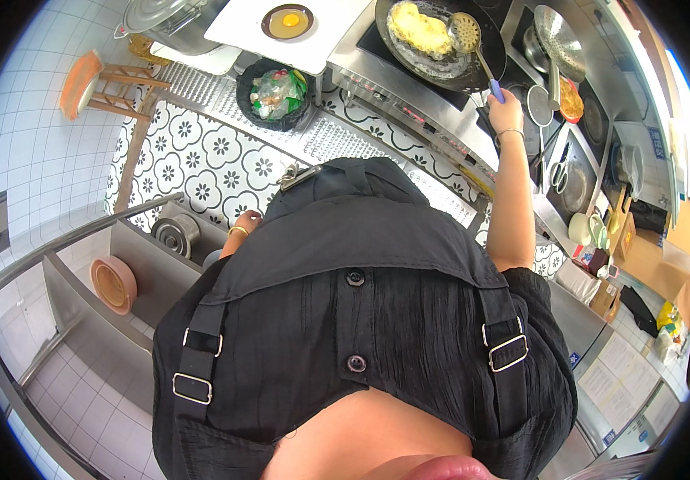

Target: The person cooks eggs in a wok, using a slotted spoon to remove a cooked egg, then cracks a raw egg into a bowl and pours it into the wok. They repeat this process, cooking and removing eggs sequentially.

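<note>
My right hand (pixel 506 114) is closed around the purple-tipped handle of a perforated metal skimmer (pixel 465 33). The skimmer's round head rests at the right edge of yellow fried egg (pixel 418 29), which lies in bubbling oil in a large black wok (pixel 453 72) on the stove. My left hand (pixel 248 221) hangs low beside my apron, away from the food, with its fingers partly curled; nothing shows in it. A small brown-rimmed dish (pixel 304 30) with a raw egg (pixel 291 20) in it stands on a white board (pixel 249 36) left of the wok.
A lined trash bin (pixel 273 96) stands below the white board, near a large steel pot (pixel 168 24). Right of the wok are a steel colander (pixel 560 42), a strainer (pixel 539 105) and scissors (pixel 559 175). Steel shelving (pixel 147 258) with pots stands at the left.
</note>
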{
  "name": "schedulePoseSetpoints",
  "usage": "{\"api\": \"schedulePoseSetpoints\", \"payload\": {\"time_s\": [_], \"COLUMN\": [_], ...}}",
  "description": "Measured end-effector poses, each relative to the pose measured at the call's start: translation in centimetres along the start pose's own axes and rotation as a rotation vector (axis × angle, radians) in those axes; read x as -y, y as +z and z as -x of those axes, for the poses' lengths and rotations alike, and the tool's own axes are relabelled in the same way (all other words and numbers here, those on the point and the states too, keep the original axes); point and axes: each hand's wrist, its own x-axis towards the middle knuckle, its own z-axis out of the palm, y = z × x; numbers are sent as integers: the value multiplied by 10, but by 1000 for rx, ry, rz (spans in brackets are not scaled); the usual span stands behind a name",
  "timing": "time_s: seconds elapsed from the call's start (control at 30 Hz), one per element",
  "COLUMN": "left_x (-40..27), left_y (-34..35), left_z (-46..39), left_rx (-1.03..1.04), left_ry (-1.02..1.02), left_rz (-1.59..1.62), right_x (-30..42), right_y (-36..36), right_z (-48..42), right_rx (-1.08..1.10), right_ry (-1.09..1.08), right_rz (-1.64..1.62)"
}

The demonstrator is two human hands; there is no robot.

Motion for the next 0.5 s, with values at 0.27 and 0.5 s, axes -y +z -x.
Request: {"api": "schedulePoseSetpoints", "payload": {"time_s": [0.27,0.5], "left_x": [2,-7], "left_y": [6,1], "left_z": [-6,0], "left_rx": [22,14], "left_ry": [-53,-47], "left_rz": [76,42], "right_x": [-8,-13], "right_y": [6,6], "right_z": [12,7], "right_rx": [-111,-42], "right_ry": [90,8], "right_rz": [-11,-16]}}
